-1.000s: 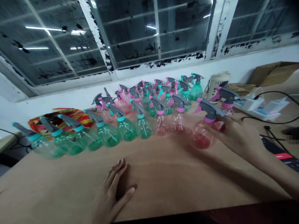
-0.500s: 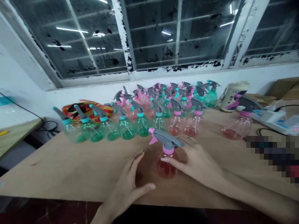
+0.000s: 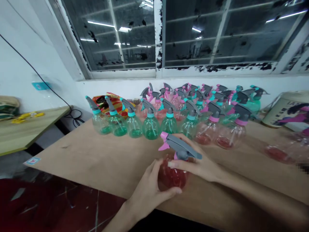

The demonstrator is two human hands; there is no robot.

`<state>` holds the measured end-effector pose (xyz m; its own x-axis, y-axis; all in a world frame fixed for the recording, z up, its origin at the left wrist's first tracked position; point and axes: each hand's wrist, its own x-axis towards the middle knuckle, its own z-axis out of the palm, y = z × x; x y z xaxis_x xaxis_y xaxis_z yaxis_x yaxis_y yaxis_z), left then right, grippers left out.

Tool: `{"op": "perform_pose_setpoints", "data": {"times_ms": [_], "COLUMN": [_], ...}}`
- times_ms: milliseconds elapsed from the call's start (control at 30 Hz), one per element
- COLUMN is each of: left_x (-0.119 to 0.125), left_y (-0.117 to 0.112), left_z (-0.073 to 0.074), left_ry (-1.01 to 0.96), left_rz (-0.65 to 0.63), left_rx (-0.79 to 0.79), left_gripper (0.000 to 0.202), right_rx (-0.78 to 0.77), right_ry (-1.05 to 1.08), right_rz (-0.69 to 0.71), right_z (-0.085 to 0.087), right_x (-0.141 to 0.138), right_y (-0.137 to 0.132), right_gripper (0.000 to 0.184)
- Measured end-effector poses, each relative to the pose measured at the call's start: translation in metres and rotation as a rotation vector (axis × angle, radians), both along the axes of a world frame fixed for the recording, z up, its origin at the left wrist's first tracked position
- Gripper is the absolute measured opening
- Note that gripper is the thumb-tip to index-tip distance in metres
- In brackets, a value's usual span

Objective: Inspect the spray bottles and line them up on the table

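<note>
A clear spray bottle (image 3: 174,177) with red liquid and a grey and pink trigger head stands near the table's front edge, leaning slightly. My right hand (image 3: 202,162) grips it around the neck and upper body, thumb across the front under the pink collar. Against the bottle's lower left side, my left hand (image 3: 151,188) is curved, with fingers behind and thumb in front. Just beyond my hands is a row of similar spray bottles, among them a green one (image 3: 151,129) with a turquoise collar and a red one (image 3: 225,137) with a pink collar.
More spray bottles crowd toward the wall under the window. A colourful cloth (image 3: 114,98) lies behind the row's left end. At the right stands a printed cylindrical container (image 3: 281,111). A side table (image 3: 41,125) with yellow items adjoins at the left.
My left hand has closed in from the left onto the red spray bottle, which my right hand keeps holding. The bottle tilts a little more. The view has turned left.
</note>
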<state>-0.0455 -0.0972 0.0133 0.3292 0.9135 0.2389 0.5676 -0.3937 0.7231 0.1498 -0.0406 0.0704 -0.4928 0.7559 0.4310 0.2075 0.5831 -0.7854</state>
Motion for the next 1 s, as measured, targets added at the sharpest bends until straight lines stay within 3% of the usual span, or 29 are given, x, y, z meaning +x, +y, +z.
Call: {"op": "perform_pose_setpoints", "data": {"times_ms": [100, 233, 467, 600, 867, 1000], "left_x": [0.003, 0.005, -0.001, -0.002, -0.001, -0.001], "left_y": [0.002, 0.007, 0.016, 0.018, 0.019, 0.021], "left_z": [0.004, 0.006, -0.012, -0.022, -0.026, -0.030], "left_ry": [0.048, 0.122, 0.464, 0.491, 0.517, 0.504], "left_rz": [-0.024, -0.029, -0.063, -0.058, -0.044, -0.034], "left_rx": [-0.020, 0.021, 0.286, 0.334, 0.340, 0.362], "left_gripper": [0.076, 0.075, 0.090, 0.087, 0.084, 0.084], "right_rx": [-0.103, -0.102, 0.034, 0.066, 0.104, 0.102], "right_ry": [0.099, 0.120, 0.124, 0.128, 0.141, 0.168], "right_rz": [0.100, 0.055, -0.068, -0.136, -0.128, -0.141], "right_z": [0.005, 0.003, -0.005, -0.006, -0.004, -0.001], "right_x": [-0.009, -0.012, 0.002, 0.009, 0.011, 0.009], "right_y": [0.007, 0.011, 0.018, 0.027, 0.035, 0.035], "right_gripper": [0.040, 0.015, 0.015, 0.009, 0.005, 0.012]}}
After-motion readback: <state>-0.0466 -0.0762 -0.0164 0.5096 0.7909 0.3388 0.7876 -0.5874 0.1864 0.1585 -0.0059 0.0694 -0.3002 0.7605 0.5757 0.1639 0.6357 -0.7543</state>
